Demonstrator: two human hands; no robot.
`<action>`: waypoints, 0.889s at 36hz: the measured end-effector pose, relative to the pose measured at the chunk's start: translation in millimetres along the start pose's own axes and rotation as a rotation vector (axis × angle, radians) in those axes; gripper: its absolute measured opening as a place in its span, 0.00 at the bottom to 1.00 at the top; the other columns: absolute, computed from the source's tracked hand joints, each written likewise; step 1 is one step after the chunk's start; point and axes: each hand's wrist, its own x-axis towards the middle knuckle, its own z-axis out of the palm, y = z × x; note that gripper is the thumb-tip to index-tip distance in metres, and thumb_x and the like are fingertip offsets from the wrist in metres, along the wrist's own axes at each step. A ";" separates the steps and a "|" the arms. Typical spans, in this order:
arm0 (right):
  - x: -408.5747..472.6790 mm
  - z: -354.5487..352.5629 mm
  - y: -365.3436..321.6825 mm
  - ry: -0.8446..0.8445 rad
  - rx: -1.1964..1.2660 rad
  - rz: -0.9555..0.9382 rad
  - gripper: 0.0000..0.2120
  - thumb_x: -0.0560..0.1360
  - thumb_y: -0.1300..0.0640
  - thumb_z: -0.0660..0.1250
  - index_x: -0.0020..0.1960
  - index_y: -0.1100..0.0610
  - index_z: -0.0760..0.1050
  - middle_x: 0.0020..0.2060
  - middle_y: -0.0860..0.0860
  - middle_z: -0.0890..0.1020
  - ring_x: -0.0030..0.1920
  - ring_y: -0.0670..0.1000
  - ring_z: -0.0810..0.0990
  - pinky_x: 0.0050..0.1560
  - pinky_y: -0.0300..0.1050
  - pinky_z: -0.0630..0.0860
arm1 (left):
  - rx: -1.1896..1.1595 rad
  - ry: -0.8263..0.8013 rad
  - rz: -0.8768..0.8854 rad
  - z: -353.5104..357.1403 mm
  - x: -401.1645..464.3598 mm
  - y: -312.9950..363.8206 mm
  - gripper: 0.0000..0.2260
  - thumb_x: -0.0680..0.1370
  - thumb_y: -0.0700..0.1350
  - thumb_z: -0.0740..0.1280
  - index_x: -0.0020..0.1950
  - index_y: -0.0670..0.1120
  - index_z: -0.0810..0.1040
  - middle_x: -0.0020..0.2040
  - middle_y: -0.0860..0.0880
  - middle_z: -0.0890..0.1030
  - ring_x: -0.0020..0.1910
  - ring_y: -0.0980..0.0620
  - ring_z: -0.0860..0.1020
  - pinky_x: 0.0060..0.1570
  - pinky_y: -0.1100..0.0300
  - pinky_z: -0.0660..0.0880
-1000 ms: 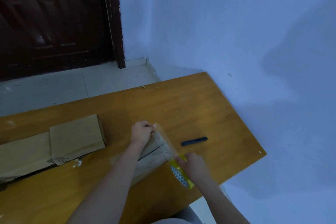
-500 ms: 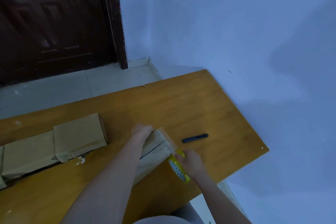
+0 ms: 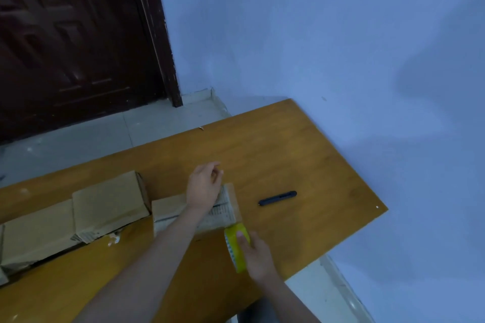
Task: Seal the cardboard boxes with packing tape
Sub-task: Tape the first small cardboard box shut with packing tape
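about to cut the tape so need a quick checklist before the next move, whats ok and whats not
1. Tape roll gripped by the right hand: ok.
2. Tape strip run from the roll up over the box end: ok, a clear strip shows at the box's right end.
3. Strip pressed flat on the box: cannot tell; left hand is above the far end with fingers loosely curled.
4. Black cutter within reach: ok, it lies on the table right of the box.
5. A hand free to take the cutter: ok, the left holds nothing.
6. Cutter blade out: cannot tell.
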 end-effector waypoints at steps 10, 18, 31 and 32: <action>-5.1 -16.7 11.2 -0.148 0.269 -0.072 0.01 0.77 0.58 0.66 0.47 0.53 0.76 0.41 0.51 0.80 0.39 0.47 0.80 0.40 0.41 0.78 | 0.368 -0.134 0.311 14.7 -87.1 -25.7 0.28 0.80 0.60 0.49 0.62 0.44 0.79 0.62 0.48 0.78 0.63 0.50 0.68 0.60 0.50 0.73; 2.4 -4.0 18.5 0.048 -0.113 -0.124 0.19 0.78 0.52 0.65 0.31 0.51 0.63 0.26 0.44 0.66 0.24 0.40 0.65 0.27 0.33 0.62 | 0.541 -0.306 0.254 15.4 -87.7 -22.9 0.37 0.75 0.67 0.59 0.77 0.45 0.58 0.77 0.50 0.59 0.77 0.50 0.54 0.75 0.55 0.48; 10.7 -8.0 21.5 -0.093 -0.173 -0.092 0.28 0.70 0.31 0.61 0.45 0.57 0.71 0.37 0.51 0.74 0.37 0.47 0.73 0.36 0.37 0.66 | 0.601 -0.266 0.197 21.7 -98.1 -28.9 0.39 0.71 0.71 0.49 0.74 0.47 0.62 0.74 0.51 0.66 0.74 0.52 0.62 0.71 0.44 0.45; 13.2 -12.2 18.4 -0.098 -0.122 -0.072 0.25 0.73 0.34 0.60 0.50 0.57 0.72 0.41 0.50 0.76 0.43 0.48 0.75 0.40 0.39 0.68 | 0.602 -0.267 0.193 21.6 -96.8 -29.0 0.39 0.71 0.71 0.49 0.74 0.47 0.60 0.74 0.51 0.65 0.74 0.52 0.61 0.71 0.43 0.46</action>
